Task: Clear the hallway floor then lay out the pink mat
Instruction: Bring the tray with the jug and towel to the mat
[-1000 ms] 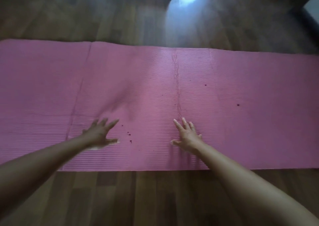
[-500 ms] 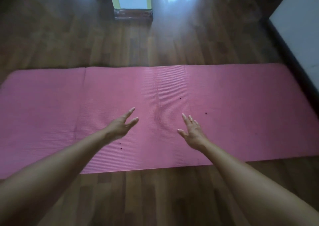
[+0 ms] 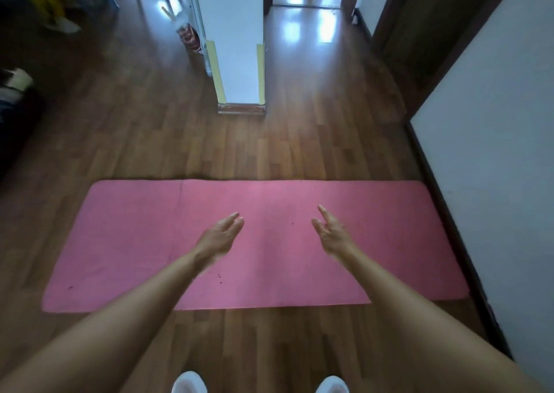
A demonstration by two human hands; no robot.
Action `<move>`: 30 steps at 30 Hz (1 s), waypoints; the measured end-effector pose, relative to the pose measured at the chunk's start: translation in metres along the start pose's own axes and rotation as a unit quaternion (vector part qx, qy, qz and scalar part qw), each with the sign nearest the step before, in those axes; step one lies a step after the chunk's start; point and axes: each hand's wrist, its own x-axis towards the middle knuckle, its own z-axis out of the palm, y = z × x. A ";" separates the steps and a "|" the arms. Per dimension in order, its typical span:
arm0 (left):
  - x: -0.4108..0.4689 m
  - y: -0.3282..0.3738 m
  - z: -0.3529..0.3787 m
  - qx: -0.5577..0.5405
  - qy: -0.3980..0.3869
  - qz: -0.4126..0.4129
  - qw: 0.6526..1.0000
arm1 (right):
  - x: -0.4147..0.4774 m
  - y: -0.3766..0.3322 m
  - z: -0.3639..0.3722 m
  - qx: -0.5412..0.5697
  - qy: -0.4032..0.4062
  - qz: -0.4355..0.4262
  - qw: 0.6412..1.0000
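Both hands empty. Left hand [image 3: 220,236] flat, fingers straight and together, gripping nothing. Right hand [image 3: 331,233] same, fingers straight, slightly spread, nothing in it. Both arms reach forward, and the hands sit over the middle of the pink mat [image 3: 120,242], well apart from each other.

The mat lies flat and unrolled on the floor [image 3: 269,152], crosswise under the hands. It is a long rectangle with rounded corners, foam-like with a matte surface. A fold crease [image 3: 182,200] runs across it left of the left hand. A few dark specks [image 3: 219,276] show just behind the left wrist.

Edges: the mat's right end is near the dark baseboard [image 3: 443,212] of the white wall [image 3: 494,152], right of the right hand. The left end has bare floor beyond it. The far edge is well apart from the white pillar [image 3: 239,62] ahead of the hands, with open plank floor between. The near edge lies behind the wrists, and two white shoe tips [image 3: 189,382] are further back.

The floor is glossy brown wood-look planks, with glare ahead. The pillar corners carry yellow tape strips [image 3: 217,74].
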 end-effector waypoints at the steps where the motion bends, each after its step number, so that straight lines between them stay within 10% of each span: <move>1: -0.014 0.019 -0.011 -0.003 0.007 0.006 1.000 | -0.014 -0.019 -0.013 0.004 0.001 -0.002 1.000; 11: -0.125 0.143 -0.115 -0.028 0.042 0.043 0.998 | -0.116 -0.153 -0.100 0.049 0.036 -0.025 0.998; 30: -0.212 0.171 -0.150 -0.214 0.115 0.005 0.970 | -0.163 -0.213 -0.110 0.051 -0.023 -0.084 0.995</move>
